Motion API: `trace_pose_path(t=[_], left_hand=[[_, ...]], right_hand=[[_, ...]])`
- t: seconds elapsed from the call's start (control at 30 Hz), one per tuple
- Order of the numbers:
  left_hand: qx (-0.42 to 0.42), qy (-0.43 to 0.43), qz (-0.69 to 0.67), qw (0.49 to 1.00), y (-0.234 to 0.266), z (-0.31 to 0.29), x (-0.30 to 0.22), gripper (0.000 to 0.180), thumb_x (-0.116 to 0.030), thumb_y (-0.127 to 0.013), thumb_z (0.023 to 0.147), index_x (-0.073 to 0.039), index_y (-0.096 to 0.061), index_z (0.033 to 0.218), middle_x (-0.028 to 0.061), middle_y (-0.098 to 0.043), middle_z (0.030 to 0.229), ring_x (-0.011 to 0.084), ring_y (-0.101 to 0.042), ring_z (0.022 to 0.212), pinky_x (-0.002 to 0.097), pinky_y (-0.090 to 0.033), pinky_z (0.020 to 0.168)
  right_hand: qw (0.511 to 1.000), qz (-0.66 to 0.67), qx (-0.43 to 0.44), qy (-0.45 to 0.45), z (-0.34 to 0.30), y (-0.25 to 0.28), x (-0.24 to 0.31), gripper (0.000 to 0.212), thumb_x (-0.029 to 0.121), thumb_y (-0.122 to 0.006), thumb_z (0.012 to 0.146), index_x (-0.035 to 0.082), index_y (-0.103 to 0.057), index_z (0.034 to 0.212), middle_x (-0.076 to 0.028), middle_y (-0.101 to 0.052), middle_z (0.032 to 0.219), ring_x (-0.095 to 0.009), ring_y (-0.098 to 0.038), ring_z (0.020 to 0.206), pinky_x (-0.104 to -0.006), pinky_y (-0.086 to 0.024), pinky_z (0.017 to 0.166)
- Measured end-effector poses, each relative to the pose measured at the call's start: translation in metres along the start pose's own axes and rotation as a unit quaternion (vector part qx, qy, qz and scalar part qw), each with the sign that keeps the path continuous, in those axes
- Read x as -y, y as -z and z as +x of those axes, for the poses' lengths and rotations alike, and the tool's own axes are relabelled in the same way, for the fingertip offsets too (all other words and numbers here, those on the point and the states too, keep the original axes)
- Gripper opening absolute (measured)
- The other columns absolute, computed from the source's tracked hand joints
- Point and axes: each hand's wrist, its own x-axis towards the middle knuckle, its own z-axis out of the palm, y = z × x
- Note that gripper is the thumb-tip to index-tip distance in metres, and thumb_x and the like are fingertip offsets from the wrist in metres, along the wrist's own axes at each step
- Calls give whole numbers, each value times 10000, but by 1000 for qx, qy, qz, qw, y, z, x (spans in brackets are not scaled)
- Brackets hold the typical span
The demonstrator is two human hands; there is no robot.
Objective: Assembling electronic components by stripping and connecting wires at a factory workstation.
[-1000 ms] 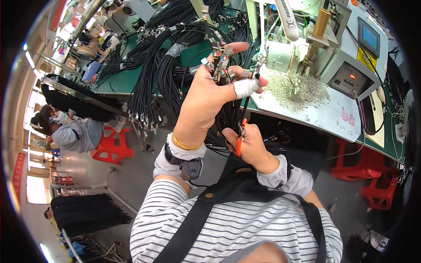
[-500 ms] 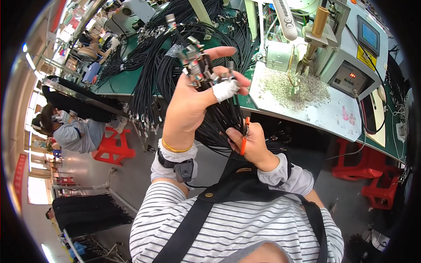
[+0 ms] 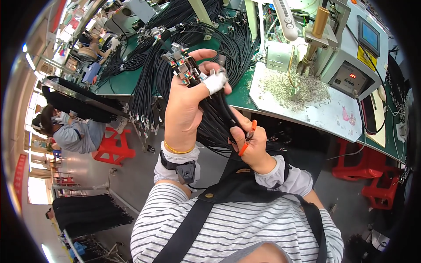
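Observation:
My left hand (image 3: 186,103) is closed round the top of a bundle of black cables (image 3: 215,111), its thumb wrapped in white tape. Metal cable connectors (image 3: 180,63) with small coloured wires stick out above that hand; one cable end reaches farther up and left than the others. Lower down, my right hand (image 3: 253,147) wraps round the same bundle. Also in the right hand is a small hand tool with orange handles (image 3: 243,150); its working end is hidden, so its exact kind cannot be told.
Many black cables (image 3: 147,76) cover the green worktop (image 3: 243,94) and hang over its edge. On the right, a press machine (image 3: 313,44) stands over a white board (image 3: 280,103) strewn with small metal pieces. Red stools (image 3: 113,147) flank me; a seated person (image 3: 74,131) is at left.
The bundle's connector ends have shifted left and slightly down with my left hand. In my right hand, the orange handles have tilted and lie a little farther apart.

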Motion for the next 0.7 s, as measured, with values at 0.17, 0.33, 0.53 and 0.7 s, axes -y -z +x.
trace_pose_path(t=[0.17, 0.33, 0.53, 0.7], left_hand=[[57, 52, 73, 994, 4, -3, 1, 431, -1, -550, 731, 2, -409, 1139, 108, -552, 877, 241, -585, 764, 304, -475, 677], [9, 86, -74, 994, -7, -3, -1, 456, -6, -567, 737, -2, -389, 1157, 110, -559, 875, 242, -586, 775, 322, -480, 714], [-16, 31, -26, 999, -6, -4, 2, 472, -36, -583, 750, -1, -374, 1171, 123, -568, 875, 242, -590, 783, 346, -486, 751], [-23, -4, 46, 999, -4, -5, 6, 474, -23, -615, 733, -7, -397, 1154, 129, -586, 897, 218, -606, 786, 292, -483, 711]], right_hand=[[999, 28, -2, -29, 2, 2, 2, 340, 122, -503, 864, 4, -478, 1181, -53, -602, 897, -37, -475, 578, -173, -409, 507], [999, 37, -10, -1, 4, 2, -4, 401, 223, -488, 878, -20, -444, 1196, -21, -533, 637, -40, -407, 435, -167, -317, 396], [999, 34, 9, -2, 4, 1, -2, 415, 256, -486, 879, -22, -451, 1186, -20, -530, 627, -41, -400, 425, -167, -311, 390], [1000, 22, 12, 5, 4, 0, -2, 418, 265, -485, 879, -23, -458, 1180, -17, -530, 621, -41, -400, 422, -168, -309, 388]])
